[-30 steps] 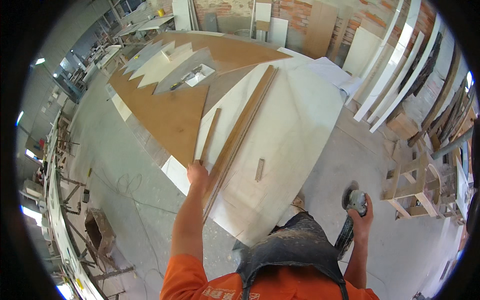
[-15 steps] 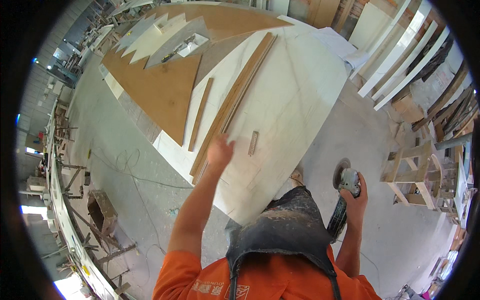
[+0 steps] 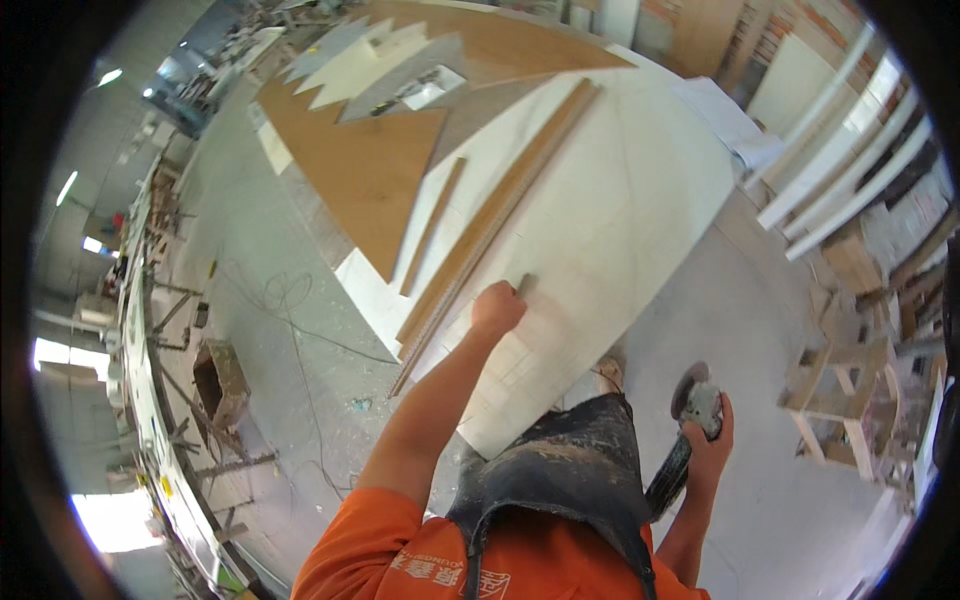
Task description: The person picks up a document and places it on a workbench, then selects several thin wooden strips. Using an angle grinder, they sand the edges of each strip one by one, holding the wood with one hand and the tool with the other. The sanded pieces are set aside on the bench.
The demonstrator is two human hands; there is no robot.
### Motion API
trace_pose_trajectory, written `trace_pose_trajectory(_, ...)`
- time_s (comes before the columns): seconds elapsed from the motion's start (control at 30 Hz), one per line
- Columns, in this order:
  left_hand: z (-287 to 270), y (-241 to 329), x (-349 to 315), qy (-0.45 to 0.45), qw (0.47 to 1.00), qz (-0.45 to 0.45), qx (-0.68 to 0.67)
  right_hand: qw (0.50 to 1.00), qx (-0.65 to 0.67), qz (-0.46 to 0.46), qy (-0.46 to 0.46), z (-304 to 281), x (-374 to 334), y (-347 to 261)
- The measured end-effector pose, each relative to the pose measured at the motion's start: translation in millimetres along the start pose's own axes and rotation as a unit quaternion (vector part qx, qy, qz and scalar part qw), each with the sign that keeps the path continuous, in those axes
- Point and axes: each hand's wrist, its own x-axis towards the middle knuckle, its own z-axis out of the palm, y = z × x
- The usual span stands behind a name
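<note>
My left hand (image 3: 499,309) is closed around a short brown strip (image 3: 525,284) on the white marble-patterned sheet (image 3: 620,200); only the strip's far end shows past the fingers. Just left of that hand lies a long brown batten (image 3: 495,213), with a thin patterned moulding strip along its right edge. A shorter brown strip (image 3: 434,226) lies farther left. Out to the right, my right hand (image 3: 710,452) grips an angle grinder (image 3: 704,408) with its round disc (image 3: 688,385) facing away from me. Whether the disc spins cannot be told.
Brown zigzag-cut panels (image 3: 370,185) and a white tray-like piece (image 3: 436,88) lie on the sheet's far part. A wooden stand (image 3: 845,405) is at right, below leaning white boards (image 3: 850,140). Cable (image 3: 300,325) trails over the floor at left, near a hollow box (image 3: 218,382).
My left hand has moved right from the long batten and closed on the short strip. The view has shifted, so the sheet appears farther right. The right hand still holds the grinder.
</note>
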Motion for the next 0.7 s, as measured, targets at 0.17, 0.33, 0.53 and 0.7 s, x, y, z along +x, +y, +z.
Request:
trace_pose_trajectory(0.17, -11, -16, -29, -0.1, 0.891, -0.086, -0.435, 1.0, 0.005, -0.018, -0.019, 8, 7, -15)
trace_pose_trajectory(0.33, -20, -26, -109, -0.116, 0.712, -0.129, -0.68, 0.995, -0.028, -0.072, -0.066, 15, 17, -24)
trace_pose_trajectory(0.53, 31, -59, -175, -0.054, 0.69, -0.204, -0.692, 0.985, -0.044, -0.088, -0.145, 37, 18, -43)
trace_pose_trajectory(0.7, 56, -72, -197, -0.036, 0.734, -0.259, -0.627, 0.971, -0.049, -0.126, -0.196, 50, 16, -36)
